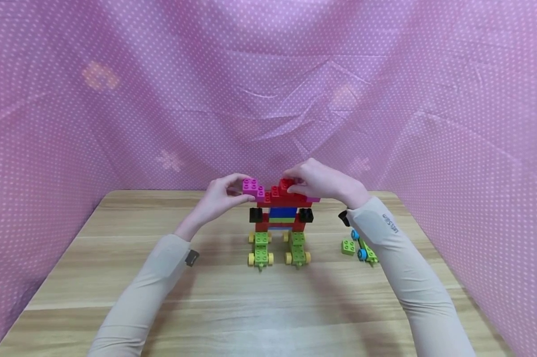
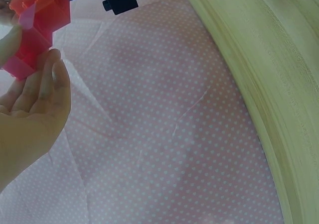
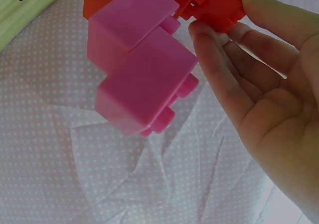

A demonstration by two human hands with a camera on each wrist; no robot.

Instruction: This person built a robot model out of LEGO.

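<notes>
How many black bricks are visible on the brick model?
2: one black brick at the model's left side, another black brick at its right side, flanking the blue brick. Others may be hidden behind.

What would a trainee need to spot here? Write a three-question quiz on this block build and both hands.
1. True or false: the block model stands on green wheeled bases.
2. Which block does the left hand hold at the model's top? A) pink block B) black block C) blue block
3. Fill in: the right hand pinches a ____ block on top of the model.

Key
1. True; the bases have yellow wheels and rest on the wooden table.
2. A; its fingers close on the pink one.
3. Red; loose green pieces with blue wheels lie apart, near the right sleeve.
</notes>
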